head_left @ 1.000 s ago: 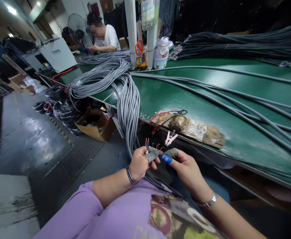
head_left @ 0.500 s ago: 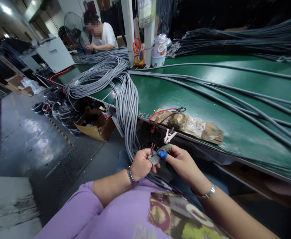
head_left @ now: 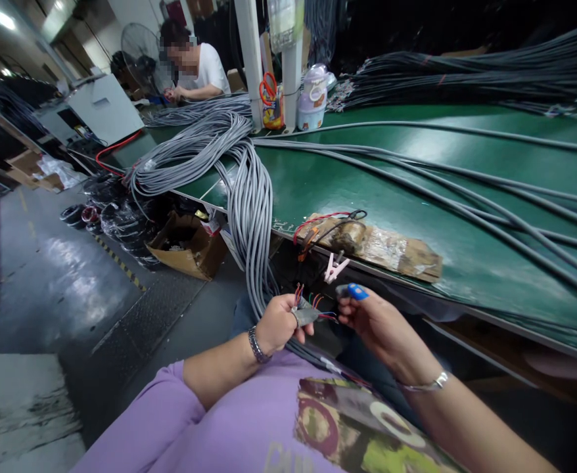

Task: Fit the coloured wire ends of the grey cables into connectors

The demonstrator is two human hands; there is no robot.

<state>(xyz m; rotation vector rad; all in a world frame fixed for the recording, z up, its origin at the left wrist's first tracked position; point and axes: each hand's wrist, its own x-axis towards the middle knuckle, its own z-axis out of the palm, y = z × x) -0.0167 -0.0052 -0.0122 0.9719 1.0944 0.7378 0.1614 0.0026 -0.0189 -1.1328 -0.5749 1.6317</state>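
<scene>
My left hand is closed around grey cables, whose stripped ends fan out into thin coloured wires, red, orange, green and blue among them. Apart from these, to the right, my right hand is closed in a pinch. Between its fingertips is a small dark grey piece whose kind I cannot make out. A blue cover wraps the tip of one digit on that hand. Just beyond the hands, a pale pink clip sits at the bench edge.
On the green bench lie a taped wooden block and long grey cables. Looped grey cable hangs over the edge at left. A cardboard box stands on the floor. Across the bench sits another person.
My right hand has moved right and slightly up, away from the cable ends, with the small grey piece in its fingers. Coloured wires now show where it was. My left hand keeps its hold.
</scene>
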